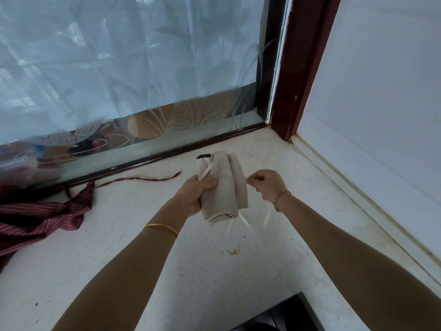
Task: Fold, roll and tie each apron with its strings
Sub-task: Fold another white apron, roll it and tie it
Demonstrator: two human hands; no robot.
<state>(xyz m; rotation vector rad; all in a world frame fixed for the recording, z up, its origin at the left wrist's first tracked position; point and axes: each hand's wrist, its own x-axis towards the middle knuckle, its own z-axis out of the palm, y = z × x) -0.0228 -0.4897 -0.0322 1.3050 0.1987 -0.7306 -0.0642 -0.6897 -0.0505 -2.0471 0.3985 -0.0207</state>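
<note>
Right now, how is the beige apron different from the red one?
The beige apron is plain; the red apron has thin stripes. The beige apron is rolled into a bundle; the red apron lies loose and crumpled. The left hand grips the beige apron while the right hand pinches its string; the red apron lies on the counter, untouched. Both have long ties.

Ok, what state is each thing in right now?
Beige apron: rolled, held above the counter, no knot showing.
White strings: untied, ends dangling.
Left hand: grips the beige apron.
Right hand: pinches one string.
Striped apron: unfolded, crumpled on the counter.
</note>
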